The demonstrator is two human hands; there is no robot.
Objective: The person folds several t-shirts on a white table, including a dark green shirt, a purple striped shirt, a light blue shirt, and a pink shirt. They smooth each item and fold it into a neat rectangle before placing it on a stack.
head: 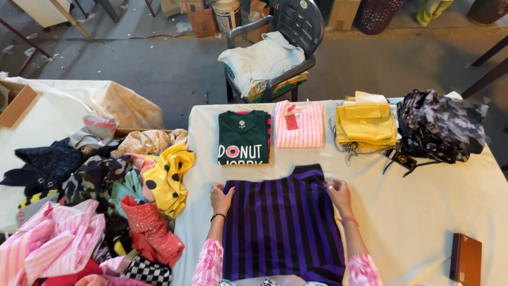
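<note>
flat mid-tabletop point(423, 212): purple-and-black striped garment point(283, 222). left hand point(220, 198) pinching its left edge, right hand point(338, 191) gripping its right edge. 4 folded stacks beyond, nearest the green t-shirt point(243, 136); loose clothes heap point(106, 212) crowding left; open cloth right.

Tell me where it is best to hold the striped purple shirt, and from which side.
Probably at its two far corners, one from each side. The purple shirt lies flat with its far edge free, and the left hand and right hand already rest there.
</note>
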